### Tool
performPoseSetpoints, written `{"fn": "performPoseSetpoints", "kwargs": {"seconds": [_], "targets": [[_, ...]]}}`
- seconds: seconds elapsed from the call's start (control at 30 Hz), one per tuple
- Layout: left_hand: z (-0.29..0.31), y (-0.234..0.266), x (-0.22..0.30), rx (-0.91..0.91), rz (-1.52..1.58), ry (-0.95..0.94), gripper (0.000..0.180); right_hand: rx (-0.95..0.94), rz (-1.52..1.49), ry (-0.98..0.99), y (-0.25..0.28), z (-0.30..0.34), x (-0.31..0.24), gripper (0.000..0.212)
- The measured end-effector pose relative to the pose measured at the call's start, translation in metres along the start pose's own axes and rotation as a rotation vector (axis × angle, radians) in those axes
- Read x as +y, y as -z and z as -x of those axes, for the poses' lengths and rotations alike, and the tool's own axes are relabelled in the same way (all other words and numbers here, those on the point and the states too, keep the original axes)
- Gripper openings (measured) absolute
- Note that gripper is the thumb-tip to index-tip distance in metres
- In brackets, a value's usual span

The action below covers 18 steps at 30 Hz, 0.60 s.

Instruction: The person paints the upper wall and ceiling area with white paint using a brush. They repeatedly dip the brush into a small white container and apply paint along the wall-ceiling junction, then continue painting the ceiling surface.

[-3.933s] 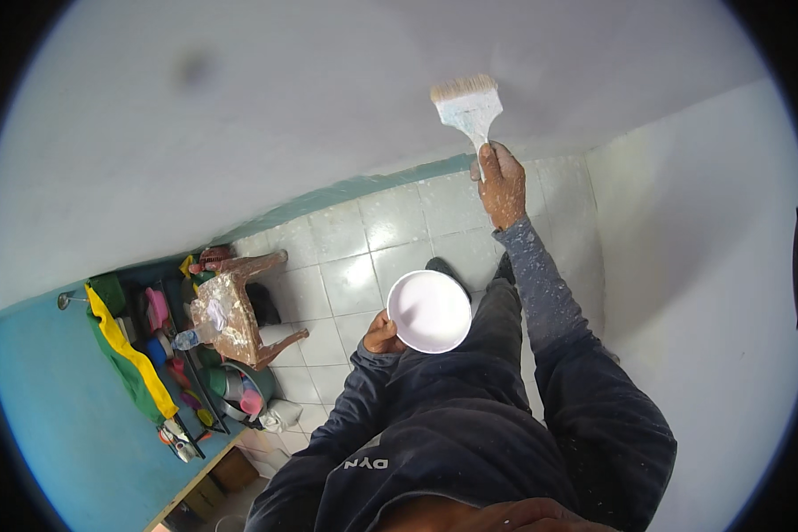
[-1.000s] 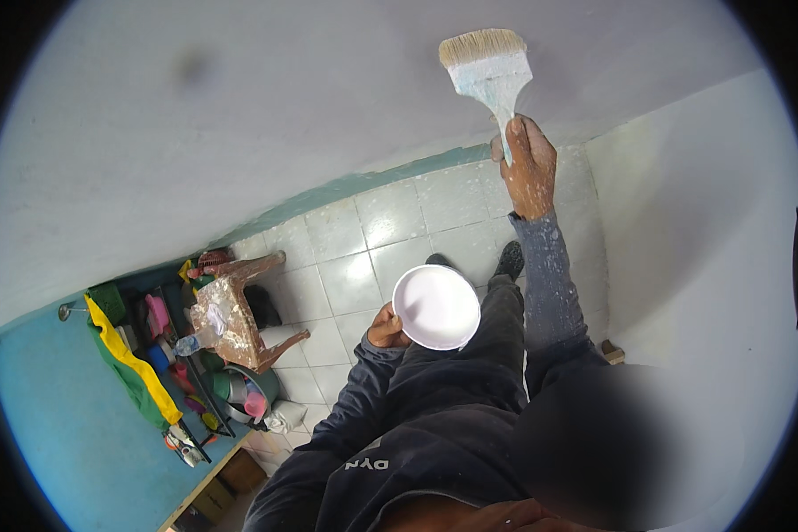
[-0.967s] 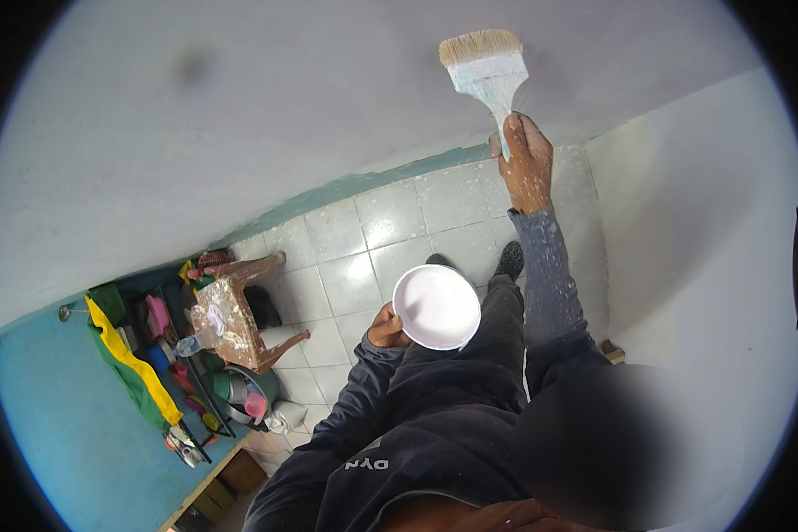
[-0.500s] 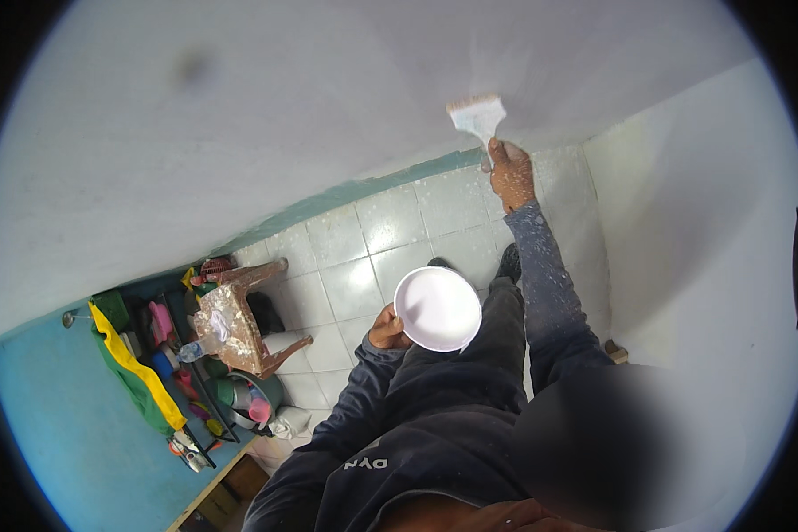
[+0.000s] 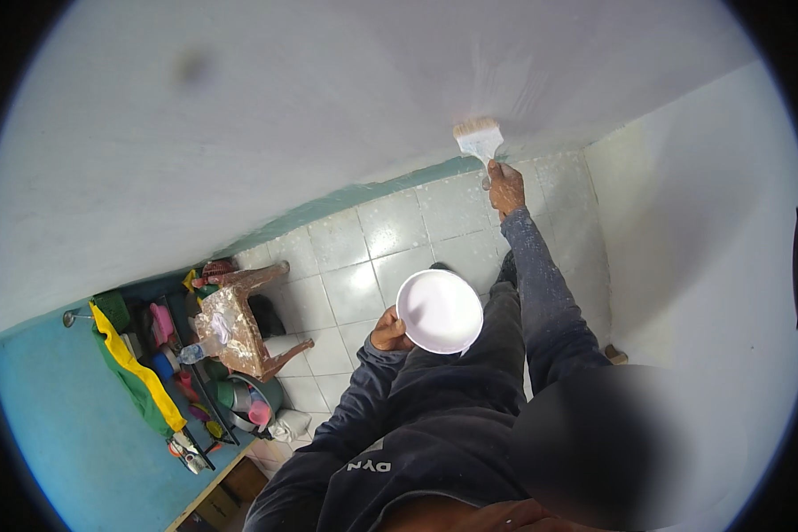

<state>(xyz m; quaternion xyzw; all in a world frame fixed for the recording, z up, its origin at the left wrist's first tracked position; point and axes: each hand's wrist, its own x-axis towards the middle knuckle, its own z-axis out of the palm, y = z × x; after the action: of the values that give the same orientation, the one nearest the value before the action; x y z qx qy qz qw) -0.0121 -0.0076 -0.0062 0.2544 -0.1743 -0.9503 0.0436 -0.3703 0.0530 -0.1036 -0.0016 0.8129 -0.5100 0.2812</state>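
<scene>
Centrally, the left hand (image 5: 388, 332) grips a round white bowl (image 5: 439, 311) of white paint at chest height; the right hand (image 5: 505, 184) clasps a wide pale-bristled brush (image 5: 478, 139) against the white ceiling (image 5: 328, 97), above a pale tiled floor (image 5: 390, 239).

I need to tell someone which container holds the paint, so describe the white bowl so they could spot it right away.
Start at the big white wall that fills the upper picture, then drop to the tiled floor below it. Over those tiles the person's left hand holds a round white bowl, close to the dark jacket. It is the only plain white disc there, unlike the brush in the right hand up at the wall.
</scene>
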Motion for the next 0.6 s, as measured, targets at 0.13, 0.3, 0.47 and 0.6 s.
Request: {"fn": "performPoseSetpoints", "kwargs": {"seconds": [0.13,0.3,0.47,0.6], "targets": [[-0.001,0.007,0.001,0.028,-0.107,0.026,0.076,-0.037,-0.164,0.073,0.015,0.023,-0.04,0.051],[0.001,0.013,0.001,0.07,-0.153,0.054,0.089,0.012,-0.344,0.391,0.051,0.07,-0.107,0.054],[0.0,0.002,0.004,0.06,-0.148,0.061,0.091,0.023,-0.319,0.418,0.036,0.051,-0.081,0.052],[0.0,-0.007,0.008,0.055,-0.155,0.044,0.092,-0.004,-0.172,0.256,0.017,0.015,-0.016,0.058]]}}
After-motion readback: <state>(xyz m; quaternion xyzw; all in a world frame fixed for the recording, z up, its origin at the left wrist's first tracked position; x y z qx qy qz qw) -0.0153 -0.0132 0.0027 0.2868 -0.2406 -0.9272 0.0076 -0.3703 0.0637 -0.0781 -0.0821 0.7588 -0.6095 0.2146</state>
